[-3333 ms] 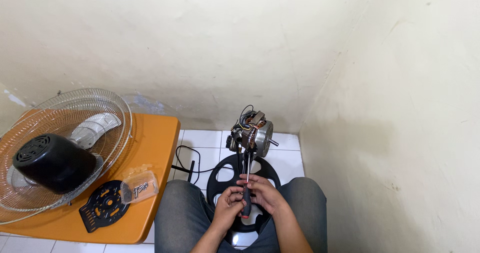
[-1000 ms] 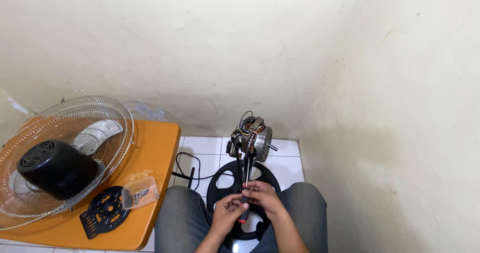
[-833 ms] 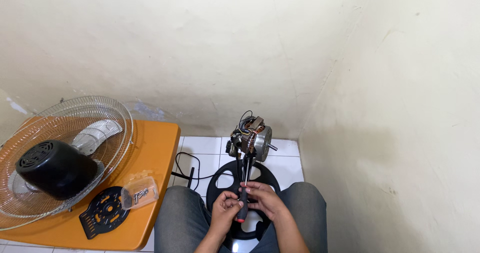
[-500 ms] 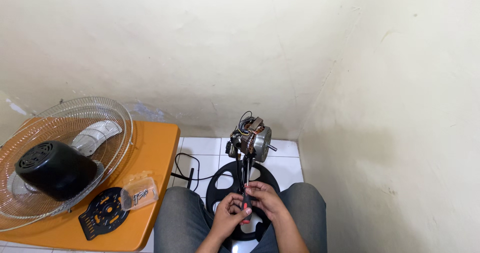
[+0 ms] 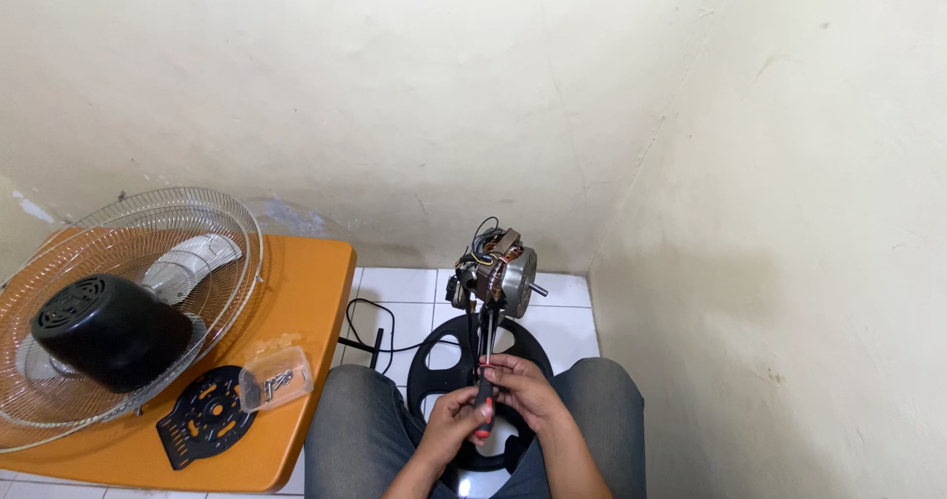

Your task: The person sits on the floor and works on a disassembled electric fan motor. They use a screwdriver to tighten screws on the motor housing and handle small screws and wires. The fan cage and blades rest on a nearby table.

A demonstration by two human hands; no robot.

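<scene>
I sit with my knees apart over the white tiled floor [image 5: 395, 287], in a corner of cream walls. My left hand [image 5: 456, 422] and my right hand [image 5: 521, 389] both close around the black upright post [image 5: 480, 361] of a fan stand, whose round black base [image 5: 464, 356] lies on the floor between my legs. At the top of the post sits the bare fan motor [image 5: 498, 274] with its copper windings showing. On the orange worktop [image 5: 306, 302] to my left lie a wire fan guard [image 5: 148, 262], a black motor cover [image 5: 110, 329], a black round plate [image 5: 202, 425] and a small clear bag of screws [image 5: 276, 379].
</scene>
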